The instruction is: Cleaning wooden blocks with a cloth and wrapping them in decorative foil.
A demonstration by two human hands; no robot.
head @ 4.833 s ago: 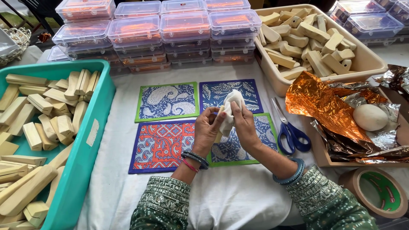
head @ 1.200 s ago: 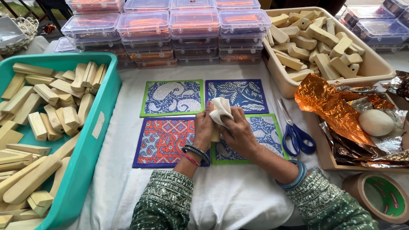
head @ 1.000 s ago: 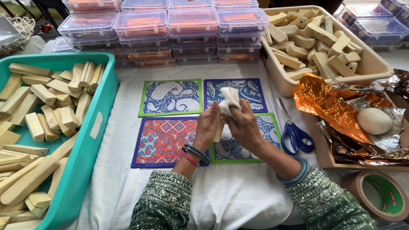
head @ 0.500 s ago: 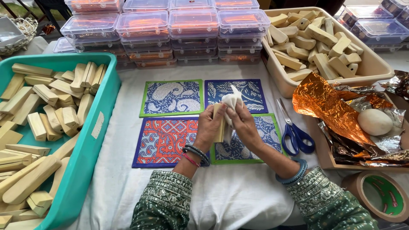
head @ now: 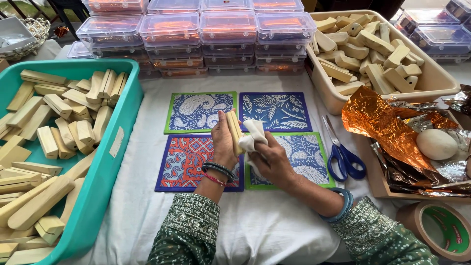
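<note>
The person's left hand [head: 224, 140] closes its grip on a pale wooden block [head: 234, 131], upright above patterned mats. The right hand [head: 269, 158] presses a bunched white cloth [head: 252, 136] against it, seemingly mid-wipe; turning the block likely follows.

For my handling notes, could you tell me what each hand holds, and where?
Left hand grips the wooden block by its lower half; right hand holds a bunched white cloth.
</note>
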